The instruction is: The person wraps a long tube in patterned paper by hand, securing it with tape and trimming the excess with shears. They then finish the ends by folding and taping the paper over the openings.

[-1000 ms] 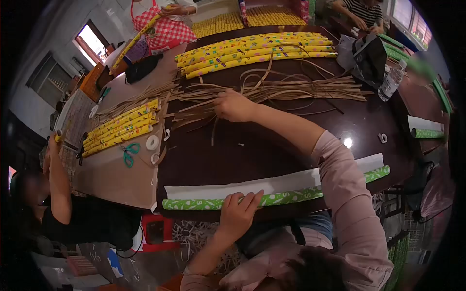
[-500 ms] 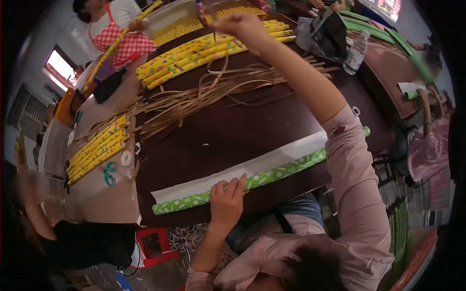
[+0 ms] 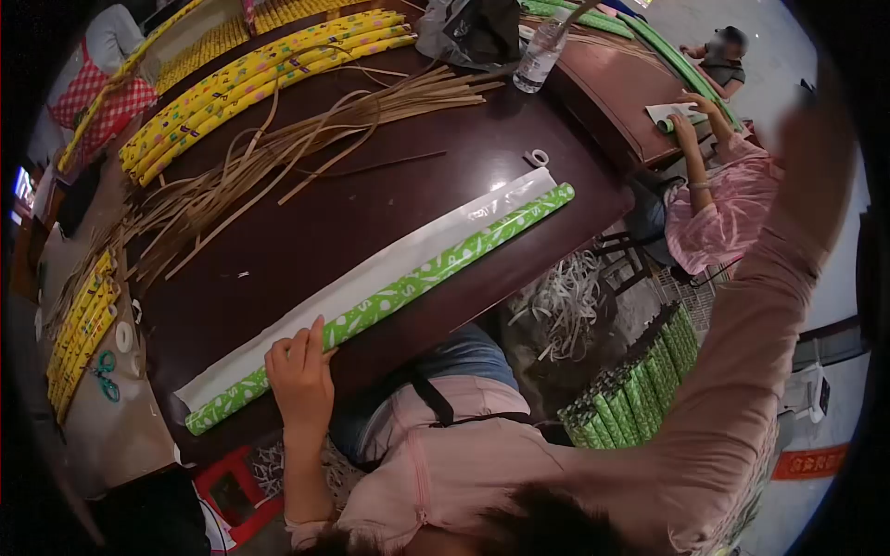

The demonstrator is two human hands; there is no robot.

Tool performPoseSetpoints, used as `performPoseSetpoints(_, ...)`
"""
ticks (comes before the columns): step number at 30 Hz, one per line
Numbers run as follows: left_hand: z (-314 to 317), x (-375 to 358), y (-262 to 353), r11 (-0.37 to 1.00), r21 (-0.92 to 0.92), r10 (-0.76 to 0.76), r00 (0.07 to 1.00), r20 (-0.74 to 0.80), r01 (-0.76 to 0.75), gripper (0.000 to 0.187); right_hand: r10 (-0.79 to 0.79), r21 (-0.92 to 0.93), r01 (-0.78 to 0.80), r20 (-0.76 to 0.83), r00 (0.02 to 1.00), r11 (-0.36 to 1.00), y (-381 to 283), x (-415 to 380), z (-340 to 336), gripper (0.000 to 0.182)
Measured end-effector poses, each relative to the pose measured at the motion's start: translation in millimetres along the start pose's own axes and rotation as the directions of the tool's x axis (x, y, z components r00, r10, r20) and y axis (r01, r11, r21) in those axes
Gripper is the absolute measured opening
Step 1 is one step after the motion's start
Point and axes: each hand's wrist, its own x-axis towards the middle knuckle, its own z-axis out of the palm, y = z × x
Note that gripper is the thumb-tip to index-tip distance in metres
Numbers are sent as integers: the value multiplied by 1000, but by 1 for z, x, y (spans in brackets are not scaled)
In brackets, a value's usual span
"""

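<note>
A green patterned paper roll (image 3: 399,296) lies slantwise along the near side of the dark table, its white sheet edge (image 3: 371,267) spread flat on the far side. My left hand (image 3: 301,371) presses on the roll left of its middle, fingers curled over it. My right arm is raised at the far right, and my right hand (image 3: 816,157) is smeared and dark, so I cannot tell what its fingers hold. Beyond the roll lies a loose bundle of brown flat strips (image 3: 278,139). A small white tape ring (image 3: 537,158) sits close to the roll's right end.
Yellow patterned rolls (image 3: 269,74) lie at the back left, others (image 3: 83,324) at the left beside teal scissors (image 3: 107,375). A water bottle (image 3: 541,57) and a dark plastic bag (image 3: 473,35) stand behind. Bundled green rolls (image 3: 640,380) are below right. A person in pink (image 3: 718,208) works at right.
My right hand has swung from over the yellow rolls and strips to the far right. The camera view has turned rightward. My left hand stays on the green roll.
</note>
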Motion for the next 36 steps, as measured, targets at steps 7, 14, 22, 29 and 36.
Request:
performPoseSetpoints(7,0,2,3,1000,-6,7,1000,8,-7,45,-42,-430,106,156,987,897,-33,-20,-53,13)
performPoseSetpoints(14,12,6,20,997,5,79,996,-50,-79,44,180,-287,-71,372,911,955,-90,-117,2,15)
performPoseSetpoints(22,16,10,28,997,-4,77,990,-121,-78,47,285,27,-977,954,89,212,-117,-335,168,11)
performPoseSetpoints(29,13,4,26,999,-16,38,995,-87,-40,46,290,-96,-988,955,-57,124,-135,-347,194,15)
performPoseSetpoints(36,16,-1,28,987,-142,57,994,-97,-71,44,-143,232,-971,965,222,58,-195,-316,269,31)
